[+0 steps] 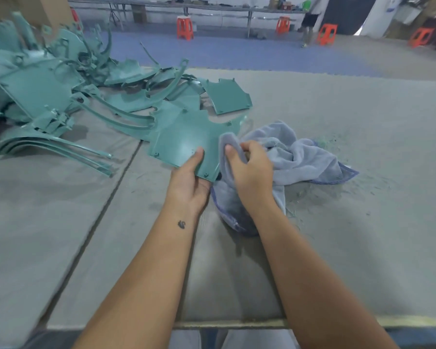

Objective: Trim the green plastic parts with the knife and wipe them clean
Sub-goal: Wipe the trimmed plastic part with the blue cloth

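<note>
Wiping is under way: our left hand [189,182] pinches a panel [186,139] at its near edge, low above the worktop [337,248], while our right hand [252,170] grips the cloth [300,159] against its right edge. We see no knife, and the pile [48,96] of parts looks still waiting.

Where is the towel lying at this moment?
In the head view the towel lies bunched right of centre on the table, gripped by the right hand, beside the panel.
</note>
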Demonstrator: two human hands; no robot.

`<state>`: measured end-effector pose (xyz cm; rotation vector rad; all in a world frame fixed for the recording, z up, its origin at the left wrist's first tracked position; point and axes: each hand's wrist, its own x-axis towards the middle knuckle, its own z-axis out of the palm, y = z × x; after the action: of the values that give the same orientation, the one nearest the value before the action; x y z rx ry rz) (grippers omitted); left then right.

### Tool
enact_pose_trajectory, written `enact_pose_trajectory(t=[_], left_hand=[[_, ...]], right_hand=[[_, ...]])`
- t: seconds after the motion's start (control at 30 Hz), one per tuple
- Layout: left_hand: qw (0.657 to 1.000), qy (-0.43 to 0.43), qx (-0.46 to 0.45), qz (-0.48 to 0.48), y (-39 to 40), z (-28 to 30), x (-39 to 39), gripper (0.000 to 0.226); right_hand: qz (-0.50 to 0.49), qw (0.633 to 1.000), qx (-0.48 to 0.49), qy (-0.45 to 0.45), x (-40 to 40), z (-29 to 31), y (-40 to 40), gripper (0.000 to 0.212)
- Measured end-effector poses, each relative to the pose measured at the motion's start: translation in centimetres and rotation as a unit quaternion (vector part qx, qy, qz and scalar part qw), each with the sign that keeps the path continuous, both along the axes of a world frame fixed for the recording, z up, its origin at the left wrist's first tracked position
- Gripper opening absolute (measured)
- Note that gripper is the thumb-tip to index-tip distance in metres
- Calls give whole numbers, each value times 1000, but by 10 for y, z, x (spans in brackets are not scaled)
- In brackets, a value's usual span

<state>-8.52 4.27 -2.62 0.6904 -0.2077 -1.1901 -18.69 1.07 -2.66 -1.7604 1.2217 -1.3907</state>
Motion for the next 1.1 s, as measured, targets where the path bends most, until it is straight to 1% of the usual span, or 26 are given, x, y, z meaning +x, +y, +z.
enact_pose_trajectory(t=[0.07, 0.13, 0.23, 0.3, 0.37, 0.47, 0.53, 0.63, 0.67, 0.73, 0.83, 0.87, 0.9, 0.97, 1.03, 1.1], left_hand=[[999, 5, -2, -44, 0, -3, -4, 40], [998, 11, -3, -70, 0, -3, -5, 43], [997, 21, -10, -69, 1, -2, -7, 44], [998, 16, -14, -62, 2, -2, -7, 37], [998, -1, -16, -63, 2, -1, -8, 25], [996, -25, -20, -81, 1, -2, -9, 18], [995, -35, -26, -91, 2, -1, -5, 16], [989, -69, -42, -123, 4, -2, 2, 25], [985, -88, -47, -140, 5, -2, 5, 25], [977, -115, -57, -167, 8, -3, 7, 25], [971, -125, -70, -194, 11, -2, 12, 33], [967, -127, -78, -206, 12, -2, 15, 33], [962, -134, -86, -221, 15, -2, 17, 32], [948, -160, -104, -253, 19, -2, 21, 34], [936, -176, -115, -283, 21, -3, 23, 52], [933, -175, -117, -291, 21, -3, 24, 61]], right_hand=[[24, 999, 22, 2, 1, -1, -1, 17], [47, 997, 55, -4, 3, -1, -2, 22], [50, 997, 66, 1, 5, 0, -4, 22], [27, 997, 68, -12, 6, 1, -6, 25], [3, 997, 70, -45, 5, 3, -9, 31], [-10, 986, 104, -129, 6, 5, -13, 19], [-16, 971, 140, -194, 5, 7, -16, 14], [-41, 939, 194, -282, -5, 15, -22, 23], [-48, 927, 216, -304, -11, 17, -25, 25], [-48, 911, 244, -329, -21, 20, -31, 27], [-62, 912, 247, -320, -29, 21, -36, 27], [-68, 911, 252, -320, -32, 22, -38, 29], [-73, 905, 262, -328, -36, 23, -41, 35], [-63, 876, 299, -372, -47, 24, -47, 43], [-38, 845, 336, -414, -56, 23, -51, 41], [-31, 824, 350, -444, -59, 20, -52, 40]])
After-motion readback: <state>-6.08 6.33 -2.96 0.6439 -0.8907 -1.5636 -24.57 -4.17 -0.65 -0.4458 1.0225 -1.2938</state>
